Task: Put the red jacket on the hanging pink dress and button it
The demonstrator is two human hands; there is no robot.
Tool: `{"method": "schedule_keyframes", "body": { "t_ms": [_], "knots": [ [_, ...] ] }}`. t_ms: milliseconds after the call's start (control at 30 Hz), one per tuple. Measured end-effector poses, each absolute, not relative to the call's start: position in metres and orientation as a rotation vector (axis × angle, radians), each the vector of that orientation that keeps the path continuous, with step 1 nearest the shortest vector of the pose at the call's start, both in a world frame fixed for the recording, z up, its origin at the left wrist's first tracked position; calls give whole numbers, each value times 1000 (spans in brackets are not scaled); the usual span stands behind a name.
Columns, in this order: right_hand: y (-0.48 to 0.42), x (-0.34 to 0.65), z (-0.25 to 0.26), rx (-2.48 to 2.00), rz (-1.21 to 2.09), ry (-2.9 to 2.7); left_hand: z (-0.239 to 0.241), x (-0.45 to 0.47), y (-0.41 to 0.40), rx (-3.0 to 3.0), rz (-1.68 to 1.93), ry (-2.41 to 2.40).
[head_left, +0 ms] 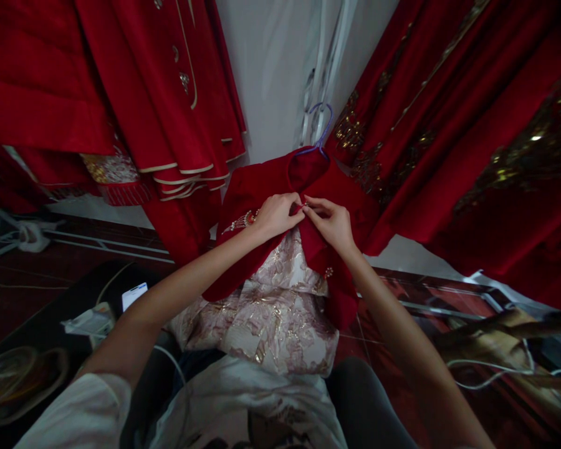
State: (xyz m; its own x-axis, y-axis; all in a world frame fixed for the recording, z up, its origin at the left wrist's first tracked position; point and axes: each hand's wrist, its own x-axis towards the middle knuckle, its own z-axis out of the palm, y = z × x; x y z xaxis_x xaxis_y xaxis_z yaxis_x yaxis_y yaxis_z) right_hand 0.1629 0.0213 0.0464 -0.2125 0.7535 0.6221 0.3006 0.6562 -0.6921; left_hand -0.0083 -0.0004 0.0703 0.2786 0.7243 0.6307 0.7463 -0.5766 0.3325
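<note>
A red jacket [257, 184] with a pale pink and gold brocade skirt part [271, 318] hangs on a purple hanger [326, 131] in front of me and spreads over my lap. My left hand [278, 215] pinches the jacket's front edge just below the collar. Right beside it, my right hand [330, 221] pinches the other front edge, around a small fastening too tiny to make out. The fingertips of both hands nearly touch. An ornament with beads and tassels [249, 219] shows by my left wrist, and a small brooch-like ornament [328, 272] lies below my right hand.
Red garments [168, 93] with pale piping hang at left; red garments [430, 125] with gold sequins hang at right. On a black surface at left lie a lit phone [134, 295] and a small clear packet [91, 321]. A white cable [490, 374] runs at lower right.
</note>
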Motion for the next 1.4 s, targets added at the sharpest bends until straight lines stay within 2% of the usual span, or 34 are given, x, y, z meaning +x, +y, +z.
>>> {"method": "schedule_keyframes", "body": {
  "t_ms": [633,767,967,1133,1400],
  "knots": [
    [44,165,27,-756,669,-1725,87,-12,25,-2594,-607,-1135],
    [47,165,30,-767,696,-1746,77,-5,24,-2536,-723,-1276],
    [9,182,24,-771,755,-1904,18,11,-26,-2366,-1293,-1657],
    [-27,207,22,-1181,515,-1978,-23,23,-92,-2345,-1173,-1655],
    [-51,214,46,-1191,180,-2152,-7,-7,-109,-2611,-1065,-1512]
  ]
}}
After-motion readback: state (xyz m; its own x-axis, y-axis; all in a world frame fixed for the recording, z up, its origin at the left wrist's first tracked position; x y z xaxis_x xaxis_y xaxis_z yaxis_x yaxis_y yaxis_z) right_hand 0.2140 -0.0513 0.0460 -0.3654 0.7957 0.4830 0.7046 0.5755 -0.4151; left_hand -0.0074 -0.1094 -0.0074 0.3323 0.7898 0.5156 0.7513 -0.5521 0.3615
